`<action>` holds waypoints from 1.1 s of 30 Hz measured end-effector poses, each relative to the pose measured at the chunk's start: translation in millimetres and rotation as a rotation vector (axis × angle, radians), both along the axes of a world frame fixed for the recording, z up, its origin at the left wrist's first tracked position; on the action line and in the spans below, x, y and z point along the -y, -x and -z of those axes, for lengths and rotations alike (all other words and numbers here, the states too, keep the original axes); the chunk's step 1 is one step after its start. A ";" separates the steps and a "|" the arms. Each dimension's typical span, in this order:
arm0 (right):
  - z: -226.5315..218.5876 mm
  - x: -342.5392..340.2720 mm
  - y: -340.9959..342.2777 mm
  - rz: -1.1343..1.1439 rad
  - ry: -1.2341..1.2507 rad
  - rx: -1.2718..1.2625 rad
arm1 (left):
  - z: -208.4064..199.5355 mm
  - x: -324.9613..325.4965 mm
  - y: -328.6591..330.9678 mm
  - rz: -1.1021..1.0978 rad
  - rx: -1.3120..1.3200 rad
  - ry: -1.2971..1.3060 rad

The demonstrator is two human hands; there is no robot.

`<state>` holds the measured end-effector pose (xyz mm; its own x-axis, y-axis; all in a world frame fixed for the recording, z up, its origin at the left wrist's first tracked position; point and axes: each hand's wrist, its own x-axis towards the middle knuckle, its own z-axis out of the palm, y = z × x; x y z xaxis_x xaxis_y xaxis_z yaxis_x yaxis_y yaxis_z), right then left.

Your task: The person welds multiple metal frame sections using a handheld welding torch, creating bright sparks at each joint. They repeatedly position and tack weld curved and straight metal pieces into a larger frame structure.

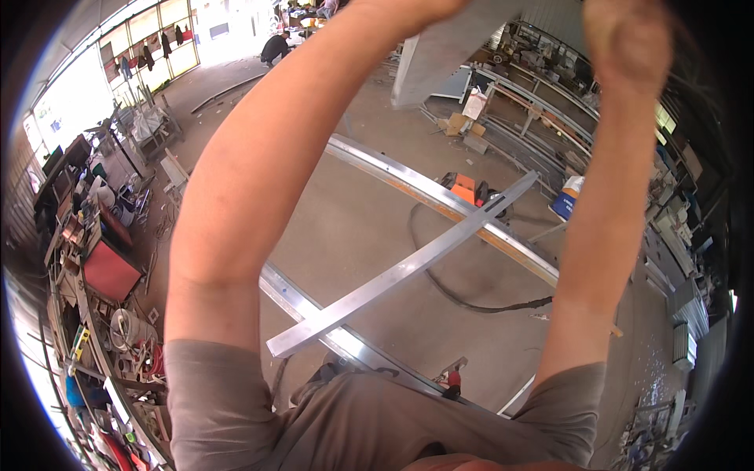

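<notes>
Both my arms are raised, one on each side of the view. My left hand (424, 7) is cut off by the top edge, its fingers out of sight. My right hand (631, 47) is smeared by motion at the upper right, so I cannot make out its fingers or anything in them. Below them, a flat silver metal bar (400, 269) with a slot near its far end lies crosswise over two long metal rails. The far rail (400, 174) has a rusty-brown side; the near rail (349, 345) runs close to my body. Neither hand touches the bar.
An orange machine (463, 188) stands on the floor beyond the far rail, near a dark cable (471, 304). A red-handled tool (453, 378) is by the near rail. Metal lengths (534, 118) and a blue container (563, 206) stand right. Clutter lines the left; a person (275, 49) crouches far off.
</notes>
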<state>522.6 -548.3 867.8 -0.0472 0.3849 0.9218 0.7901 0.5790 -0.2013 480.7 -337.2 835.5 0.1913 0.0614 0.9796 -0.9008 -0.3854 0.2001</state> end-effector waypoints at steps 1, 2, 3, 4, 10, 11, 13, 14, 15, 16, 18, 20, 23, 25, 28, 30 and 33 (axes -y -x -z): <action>32.3 -9.7 3.8 0.298 -0.014 -0.133 | 0.0 -8.2 -3.2 0.027 0.014 0.123; 70.4 -23.6 5.9 0.596 -0.027 -0.269 | 2.2 -17.1 -5.6 0.055 0.027 0.246; 108.2 -40.7 5.8 0.907 -0.028 -0.399 | 6.1 -27.1 -7.2 0.214 0.107 0.292; 146.5 -65.5 0.6 0.695 0.057 -0.760 | 11.7 -38.7 -7.8 0.372 0.196 0.339; 237.6 -174.3 -60.4 -0.863 -0.323 -1.637 | 89.4 -128.8 -6.1 0.427 0.083 0.674; 243.0 -189.8 -65.1 -0.828 -0.377 -1.598 | 110.8 -135.8 -7.4 0.553 0.067 0.850; 260.4 -214.3 -70.4 -0.739 -0.479 -1.550 | 154.5 -149.1 -4.0 0.482 0.032 0.966; 274.3 -217.9 -72.6 -0.604 -0.472 -1.584 | 174.5 -161.5 3.5 0.470 -0.043 1.050; 286.6 -223.6 -79.5 -0.471 -0.462 -1.627 | 193.9 -180.3 16.8 0.459 -0.078 1.146; 300.4 -230.6 -88.1 -0.380 -0.419 -1.605 | 214.5 -205.8 36.1 0.482 -0.101 1.203; 336.2 -233.7 -107.3 -0.182 -0.382 -1.725 | 265.3 -272.5 88.6 0.251 -0.088 1.300; 366.8 -237.8 -134.7 0.026 -0.309 -1.772 | 336.7 -348.4 153.3 0.148 -0.155 1.343; 420.5 -243.7 -163.1 0.449 -0.137 -1.910 | 468.2 -442.4 252.8 -0.067 -0.207 1.622; 459.9 -251.1 -176.1 0.606 -0.069 -1.922 | 551.8 -468.3 298.1 -0.231 -0.339 1.826; 526.4 -263.1 -189.1 0.622 -0.035 -1.918 | 633.8 -445.1 319.0 -0.289 -0.442 1.798; 568.2 -264.9 -204.0 0.663 0.057 -1.900 | 651.0 -409.4 319.7 -0.311 -0.497 1.824; 626.3 -265.5 -231.5 0.720 0.052 -1.968 | 657.2 -359.7 308.7 -0.124 -0.514 1.993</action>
<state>754.2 -282.8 241.5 0.8848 -0.0942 -0.4563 -0.4102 0.3066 -0.8589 172.0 22.5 178.4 0.2792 0.7758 -0.5659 -0.6299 0.5928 0.5018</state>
